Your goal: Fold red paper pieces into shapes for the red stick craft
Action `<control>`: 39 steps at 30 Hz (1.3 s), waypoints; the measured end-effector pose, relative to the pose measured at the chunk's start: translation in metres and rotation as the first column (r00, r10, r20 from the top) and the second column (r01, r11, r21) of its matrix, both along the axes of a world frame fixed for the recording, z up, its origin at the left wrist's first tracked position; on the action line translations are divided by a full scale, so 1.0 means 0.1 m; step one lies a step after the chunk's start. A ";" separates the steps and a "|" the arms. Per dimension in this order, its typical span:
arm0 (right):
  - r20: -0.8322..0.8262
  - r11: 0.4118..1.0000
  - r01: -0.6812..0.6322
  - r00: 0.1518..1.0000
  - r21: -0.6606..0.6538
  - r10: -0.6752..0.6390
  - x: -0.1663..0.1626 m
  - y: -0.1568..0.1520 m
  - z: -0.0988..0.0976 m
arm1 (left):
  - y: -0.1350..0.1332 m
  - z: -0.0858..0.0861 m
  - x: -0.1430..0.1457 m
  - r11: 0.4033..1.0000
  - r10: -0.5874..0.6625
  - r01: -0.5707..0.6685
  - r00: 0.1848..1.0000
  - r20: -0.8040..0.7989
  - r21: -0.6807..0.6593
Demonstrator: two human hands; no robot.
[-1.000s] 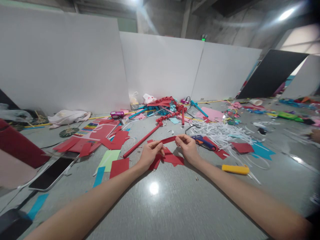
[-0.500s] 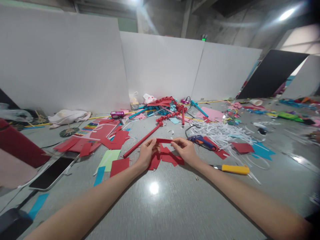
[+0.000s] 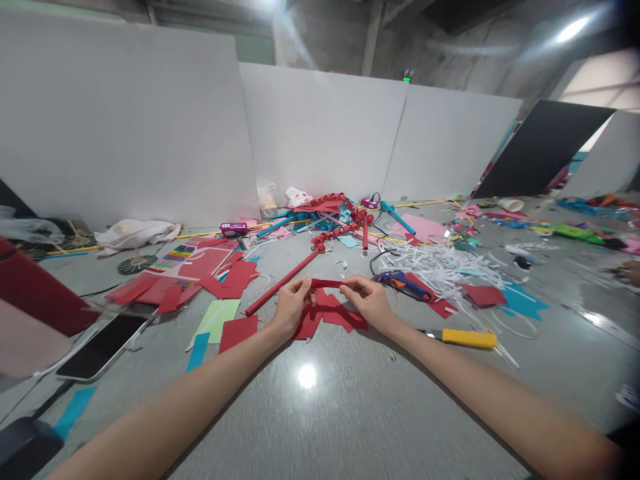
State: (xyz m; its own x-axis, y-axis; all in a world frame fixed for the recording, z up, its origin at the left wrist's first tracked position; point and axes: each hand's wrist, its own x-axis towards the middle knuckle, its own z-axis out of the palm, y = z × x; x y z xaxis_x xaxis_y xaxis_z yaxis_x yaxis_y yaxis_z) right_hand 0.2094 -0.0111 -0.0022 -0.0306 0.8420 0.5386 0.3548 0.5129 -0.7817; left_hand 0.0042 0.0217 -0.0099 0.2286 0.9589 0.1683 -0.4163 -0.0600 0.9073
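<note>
Between my two hands a narrow red paper strip (image 3: 327,284) is held level by its ends. My left hand (image 3: 293,303) pinches the left end, and my right hand (image 3: 369,300) pinches the right end. Under the strip lie several red paper pieces (image 3: 345,315) on the grey table (image 3: 320,413). A long red paper tube (image 3: 283,281) slants away just beyond my left hand. Close to my right hand rests a blue glue gun (image 3: 407,285). A yellow-handled utility knife (image 3: 467,338) lies nearer my right forearm.
White paper strips (image 3: 445,263) are heaped at the right. Red and blue paper curls (image 3: 345,212) pile up at the back, before white panels (image 3: 325,133). On the left are a phone (image 3: 107,343), a green sheet (image 3: 220,319) and red sheets (image 3: 210,263).
The strip between my hands has tilted a little and looks narrower and darker. Both hands keep nearly the same place and grip.
</note>
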 end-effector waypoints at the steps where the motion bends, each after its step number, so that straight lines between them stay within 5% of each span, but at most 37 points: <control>1: -0.001 1.000 -0.002 1.000 -0.007 0.002 0.00 0.00 0.00 | 0.00 0.00 0.00 1.000 -0.001 0.001 1.000 -0.005 0.002; 9: -0.064 0.992 -0.025 0.998 -0.123 0.017 0.01 0.04 0.03 | -0.09 0.05 0.03 0.996 -0.081 0.084 0.990 -0.112 0.017; 19: -0.094 0.989 -0.092 0.992 -0.120 0.081 0.02 0.04 0.03 | -0.22 0.17 0.03 0.978 0.102 -0.018 0.910 -0.403 0.209; 29: 0.211 0.984 -0.170 0.961 -0.052 0.177 -0.04 -0.10 0.11 | -0.25 0.10 0.01 0.926 0.082 0.133 0.842 -0.533 0.353; 39: 0.303 0.994 -0.105 0.948 0.028 0.091 -0.06 -0.05 0.06 | -0.28 0.14 0.02 0.921 0.147 0.087 0.825 -0.546 0.379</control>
State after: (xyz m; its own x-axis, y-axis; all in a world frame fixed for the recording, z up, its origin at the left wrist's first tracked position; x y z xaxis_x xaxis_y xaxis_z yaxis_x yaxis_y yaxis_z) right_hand 0.2032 -0.0164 0.0042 -0.2784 0.8026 0.5275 0.5165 0.5882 -0.6224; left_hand 0.0060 -0.0066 0.0044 0.3656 0.8564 0.3647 0.1586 -0.4434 0.8822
